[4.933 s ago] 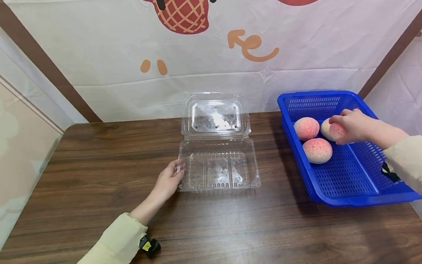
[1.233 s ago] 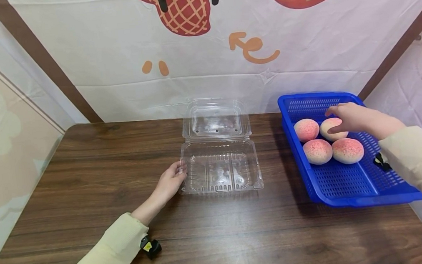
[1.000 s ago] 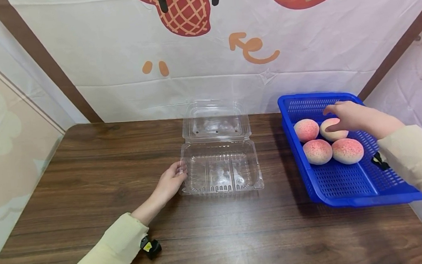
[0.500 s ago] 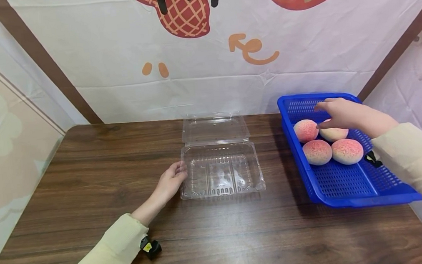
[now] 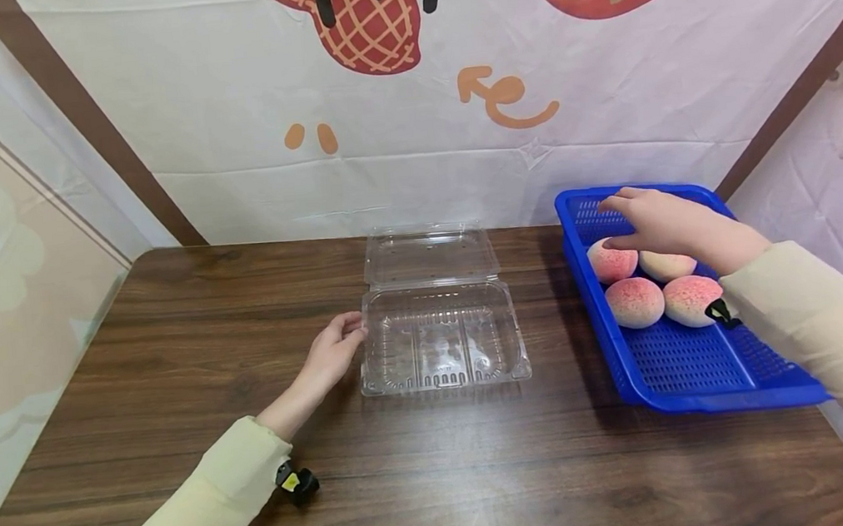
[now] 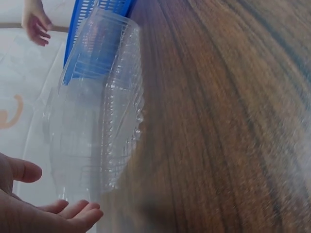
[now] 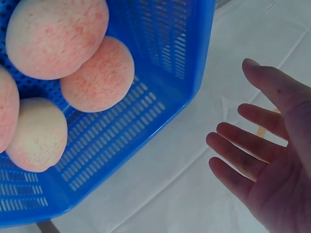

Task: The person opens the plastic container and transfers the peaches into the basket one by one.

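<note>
A clear plastic clamshell box (image 5: 439,341) lies on the table with its lid (image 5: 430,255) folded back. Beside its left edge is my left hand (image 5: 333,350), and the left wrist view shows loosely spread fingers (image 6: 85,216) with nothing in them. Several pink-speckled peaches (image 5: 634,303) sit together in a blue plastic basket (image 5: 638,373) on the right. My right hand (image 5: 666,221) hovers above the basket's back part, partly covering two peaches in the head view. In the right wrist view its fingers (image 7: 243,150) are spread and hold nothing.
The brown wooden table (image 5: 440,478) carries the box and the basket. A printed white cloth (image 5: 413,163) hangs right behind the table's back edge. Each wrist wears a small black camera (image 5: 298,483).
My right hand held a peach over the basket earlier; that peach now lies among the others. The right hand has since moved left. The lid has tipped further back, and my left hand has released the box.
</note>
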{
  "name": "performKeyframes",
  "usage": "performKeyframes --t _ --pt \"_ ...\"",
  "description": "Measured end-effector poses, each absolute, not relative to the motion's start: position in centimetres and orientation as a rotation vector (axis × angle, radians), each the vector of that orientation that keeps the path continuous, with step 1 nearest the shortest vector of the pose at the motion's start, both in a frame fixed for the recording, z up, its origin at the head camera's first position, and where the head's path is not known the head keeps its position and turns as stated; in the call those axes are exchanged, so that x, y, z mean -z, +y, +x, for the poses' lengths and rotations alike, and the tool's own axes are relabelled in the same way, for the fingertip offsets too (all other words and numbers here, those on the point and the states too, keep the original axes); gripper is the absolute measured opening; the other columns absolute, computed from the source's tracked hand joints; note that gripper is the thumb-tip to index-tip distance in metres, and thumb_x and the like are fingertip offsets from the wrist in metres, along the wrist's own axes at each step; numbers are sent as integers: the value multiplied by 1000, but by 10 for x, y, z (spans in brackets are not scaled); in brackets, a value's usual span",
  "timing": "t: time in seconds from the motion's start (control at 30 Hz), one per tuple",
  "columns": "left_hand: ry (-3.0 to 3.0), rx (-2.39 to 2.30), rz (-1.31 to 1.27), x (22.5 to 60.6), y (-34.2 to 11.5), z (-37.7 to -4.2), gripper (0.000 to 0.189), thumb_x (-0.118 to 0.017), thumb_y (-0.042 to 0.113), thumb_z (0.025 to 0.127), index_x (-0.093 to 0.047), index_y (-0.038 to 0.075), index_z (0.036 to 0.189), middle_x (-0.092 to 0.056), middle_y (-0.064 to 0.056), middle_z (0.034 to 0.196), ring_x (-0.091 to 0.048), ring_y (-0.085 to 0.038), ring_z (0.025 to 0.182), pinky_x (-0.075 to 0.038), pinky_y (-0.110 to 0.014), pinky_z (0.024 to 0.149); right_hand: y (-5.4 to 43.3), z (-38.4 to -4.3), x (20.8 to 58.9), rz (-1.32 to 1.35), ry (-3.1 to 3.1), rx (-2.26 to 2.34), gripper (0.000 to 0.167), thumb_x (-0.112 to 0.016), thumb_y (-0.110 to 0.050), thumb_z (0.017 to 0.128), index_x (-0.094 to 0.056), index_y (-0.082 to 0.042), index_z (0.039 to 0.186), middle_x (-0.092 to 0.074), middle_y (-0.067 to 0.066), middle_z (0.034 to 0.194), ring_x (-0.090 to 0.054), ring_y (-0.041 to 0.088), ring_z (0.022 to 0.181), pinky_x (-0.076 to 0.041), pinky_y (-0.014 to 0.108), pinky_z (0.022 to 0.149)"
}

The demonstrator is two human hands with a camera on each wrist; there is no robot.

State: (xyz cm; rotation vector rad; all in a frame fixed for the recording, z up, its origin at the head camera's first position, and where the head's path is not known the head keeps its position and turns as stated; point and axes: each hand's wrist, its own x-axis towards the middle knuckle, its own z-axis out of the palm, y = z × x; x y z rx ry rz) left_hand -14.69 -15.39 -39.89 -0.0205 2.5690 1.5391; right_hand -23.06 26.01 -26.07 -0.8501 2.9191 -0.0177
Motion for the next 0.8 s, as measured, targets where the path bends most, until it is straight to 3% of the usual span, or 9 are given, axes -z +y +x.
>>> performKeyframes --t 0.17,0.57,0.8 --pt "2574 -1540 3 396 -157 -152 42 -43 10 92 -38 -13 127 -48 -30 124 -47 -38 115 -38 -43 99 250 -231 261 -921 2929 24 49 -65 -17 83 -49 8 122 -51 27 118 -47 41 112 -39 53 94" --pt "2699 -1370 77 377 -168 -169 44 -43 14 93 -39 -11 129 -47 -28 126 -45 -38 116 -37 -46 99 221 -234 269 -1079 2997 52 43 -66 -15 83 -52 9 116 -56 23 106 -55 35 96 -46 47 85" --pt "2785 -1265 148 367 -171 -183 44 -41 16 93 -39 -8 130 -48 -26 126 -45 -37 116 -39 -47 97 200 -234 273 -935 3058 26 45 -62 -21 86 -51 8 118 -55 24 112 -54 36 102 -45 47 87"
